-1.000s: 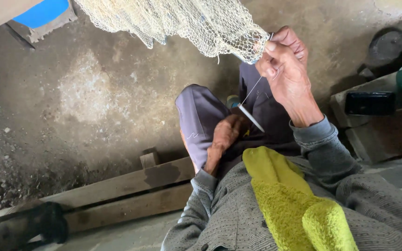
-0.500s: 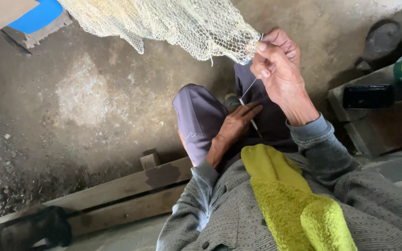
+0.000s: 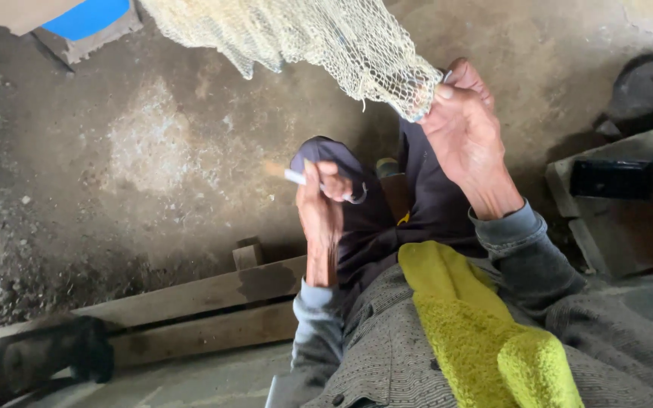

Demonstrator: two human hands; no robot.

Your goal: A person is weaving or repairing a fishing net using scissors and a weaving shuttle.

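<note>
Netting (image 3: 319, 34), pale cream and fine-meshed, hangs from the top of the view down to our right hand (image 3: 466, 132), whose thumb and fingers pinch its bunched lower edge above our dark-trousered knees. Our left hand (image 3: 320, 204) is raised beside the left knee, fingers closed around a slim white netting needle (image 3: 296, 177) pointing left. A yellow-green towel (image 3: 485, 325) lies over our grey sweater, with wooden planks (image 3: 205, 310) on the concrete floor (image 3: 153, 151).

Rough bare floor, dim daylight.
Dirty concrete floor (image 3: 153, 151) with pale patch at 10 o'clock; wooden planks (image 3: 190, 302) at 7; blue-topped box (image 3: 85, 19) at 11; stone ledge (image 3: 614, 219) at 3.
</note>
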